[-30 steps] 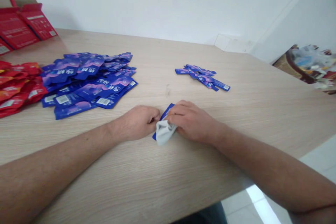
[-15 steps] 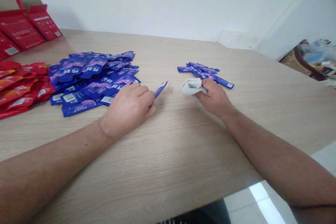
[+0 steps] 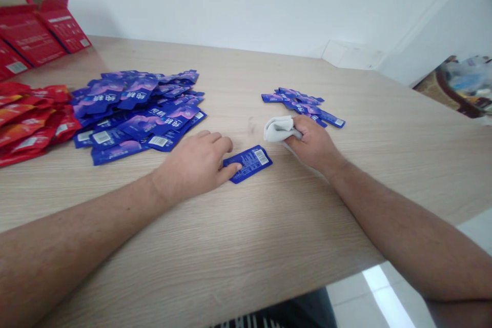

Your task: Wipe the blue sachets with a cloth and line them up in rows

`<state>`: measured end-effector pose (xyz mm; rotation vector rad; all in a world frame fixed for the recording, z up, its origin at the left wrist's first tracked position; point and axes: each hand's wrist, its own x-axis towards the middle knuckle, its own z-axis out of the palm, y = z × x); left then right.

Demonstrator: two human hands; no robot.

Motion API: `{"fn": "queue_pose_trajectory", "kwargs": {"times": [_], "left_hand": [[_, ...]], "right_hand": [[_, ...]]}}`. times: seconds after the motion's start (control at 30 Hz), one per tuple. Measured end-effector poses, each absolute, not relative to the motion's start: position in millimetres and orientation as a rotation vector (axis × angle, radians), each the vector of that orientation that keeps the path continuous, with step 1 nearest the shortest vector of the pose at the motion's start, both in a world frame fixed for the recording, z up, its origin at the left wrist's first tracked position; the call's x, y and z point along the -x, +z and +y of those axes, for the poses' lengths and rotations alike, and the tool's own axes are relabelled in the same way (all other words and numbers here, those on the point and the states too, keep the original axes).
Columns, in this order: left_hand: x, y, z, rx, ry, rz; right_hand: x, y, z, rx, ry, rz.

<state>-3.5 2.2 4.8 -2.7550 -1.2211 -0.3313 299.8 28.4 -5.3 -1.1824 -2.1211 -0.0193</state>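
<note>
While the blue packet (image 3: 251, 162) lies flat on the table (image 3: 230, 246), the thumb (image 3: 233, 168) of the left hand (image 3: 198, 164) rests on its nine o'clock end. The undersides of the fingers (image 3: 225, 144) are hidden; whether they pinch the packet cannot be told. The right hand (image 3: 313, 143) grips a folded white cloth (image 3: 277, 129) toward one o'clock, near the packet. Clock positions are read from the packet, with the wall (image 3: 230, 5) at twelve.

Caution: the packet may spin or slide if pushed off-centre, because only a thumb is seen on it. The large pile (image 3: 154, 123) of blue packets at ten o'clock may slump if the left hand knocks it, as its packets overlap loosely. The small pile (image 3: 303, 107), just beyond the right hand, may scatter if brushed.

The table is pale wood-grain, with a faint smudge (image 3: 251, 125) at twelve. Red packets (image 3: 34, 118) lie at nine; a red box (image 3: 33, 36) stands at ten. A brown container (image 3: 432, 81) occupies two, tiled floor (image 3: 357, 307) five.
</note>
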Motion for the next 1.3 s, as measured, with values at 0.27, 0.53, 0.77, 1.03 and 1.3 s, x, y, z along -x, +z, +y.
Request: {"fn": "queue_pose_trajectory", "kwargs": {"times": [0.27,0.53,0.77,1.03,1.3], "left_hand": [[-4,-3,14,2.902,-0.089,-1.583],[-2,5,17,3.021,-0.077,-1.858],[0,1,16,3.053,-0.175,-1.772],[-4,-3,15,2.952,-0.159,-1.737],[-3,-4,16,2.973,-0.18,-1.711]], "right_hand": [[-296,-4,25,1.166,-0.013,-2.187],[-290,-3,21,1.094,0.025,-2.241],[-285,1,12,1.067,0.003,-2.301],[-255,5,-15,0.847,0.034,-2.522],[-250,3,-19,0.859,-0.014,-2.588]]}}
